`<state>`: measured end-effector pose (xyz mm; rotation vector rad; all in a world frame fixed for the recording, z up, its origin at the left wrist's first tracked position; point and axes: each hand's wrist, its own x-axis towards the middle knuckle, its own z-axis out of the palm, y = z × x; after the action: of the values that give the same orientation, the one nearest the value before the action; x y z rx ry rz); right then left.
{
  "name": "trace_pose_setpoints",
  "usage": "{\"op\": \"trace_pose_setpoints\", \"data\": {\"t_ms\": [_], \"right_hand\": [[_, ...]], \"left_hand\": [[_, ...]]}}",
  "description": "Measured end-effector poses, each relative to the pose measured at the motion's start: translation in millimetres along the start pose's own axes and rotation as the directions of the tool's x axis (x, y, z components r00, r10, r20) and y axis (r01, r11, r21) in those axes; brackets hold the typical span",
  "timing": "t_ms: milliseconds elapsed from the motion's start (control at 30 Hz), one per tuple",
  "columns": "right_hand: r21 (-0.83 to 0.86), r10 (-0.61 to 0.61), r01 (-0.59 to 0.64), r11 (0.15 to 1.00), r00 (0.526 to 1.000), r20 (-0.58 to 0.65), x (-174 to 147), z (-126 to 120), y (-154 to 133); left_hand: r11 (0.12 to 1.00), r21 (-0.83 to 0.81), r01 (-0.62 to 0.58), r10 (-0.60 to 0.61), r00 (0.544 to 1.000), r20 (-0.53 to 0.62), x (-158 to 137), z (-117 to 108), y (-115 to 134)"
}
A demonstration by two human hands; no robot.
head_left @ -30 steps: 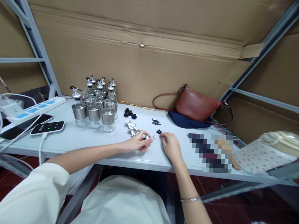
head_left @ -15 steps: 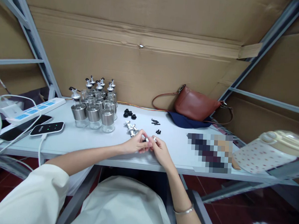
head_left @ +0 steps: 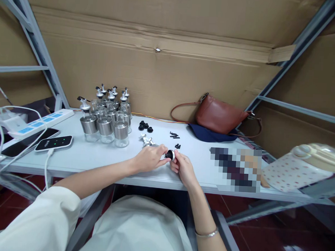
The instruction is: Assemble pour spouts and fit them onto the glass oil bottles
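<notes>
A silver pourer spout with a black ribbed stopper (head_left: 170,154) is held between my hands above the front of the table. My left hand (head_left: 151,158) pinches the black stopper end from the left. The fingers of my right hand (head_left: 183,166) close round the silver part from the right, hiding most of it. Just behind my left hand lie several silver pourer tops (head_left: 147,140). Farther back sit several black stoppers (head_left: 145,127). Small black tubes (head_left: 177,146) and thin black pieces (head_left: 174,135) lie beyond my right hand.
Several glass bottles with steel bands (head_left: 120,132) stand at the left, some with pourers on. A power strip (head_left: 44,123) and phone-like device (head_left: 54,143) lie farther left. At right are a brown bag (head_left: 221,115), a navy cap (head_left: 210,135) and a dotted flask (head_left: 294,171).
The pourer has been turned, so its black ribbed stopper now shows between my hands. My right hand has shifted slightly and its grip has changed.
</notes>
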<state>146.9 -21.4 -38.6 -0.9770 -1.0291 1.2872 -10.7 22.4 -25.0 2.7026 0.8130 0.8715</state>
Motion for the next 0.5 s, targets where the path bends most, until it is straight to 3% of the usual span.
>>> {"op": "trace_pose_setpoints", "data": {"t_ms": [233, 367, 500], "right_hand": [[0.092, 0.072, -0.080, 0.993, 0.994, 0.086, -0.3, -7.0, -3.7], [0.110, 0.020, -0.018, 0.994, 1.000, -0.016, -0.2, -2.8, -1.2], [0.123, -0.078, 0.095, 0.988, 0.988, -0.136, -2.3, 10.1, 2.5]], "left_hand": [[0.994, 0.102, -0.034, 0.027, 0.998, 0.062, 16.9, 0.5, 5.7], [0.982, 0.167, -0.093, 0.079, 0.993, 0.091, 23.1, 4.7, 4.8], [0.962, 0.250, -0.107, 0.100, 0.994, 0.041, 23.8, 8.1, 0.5]]}}
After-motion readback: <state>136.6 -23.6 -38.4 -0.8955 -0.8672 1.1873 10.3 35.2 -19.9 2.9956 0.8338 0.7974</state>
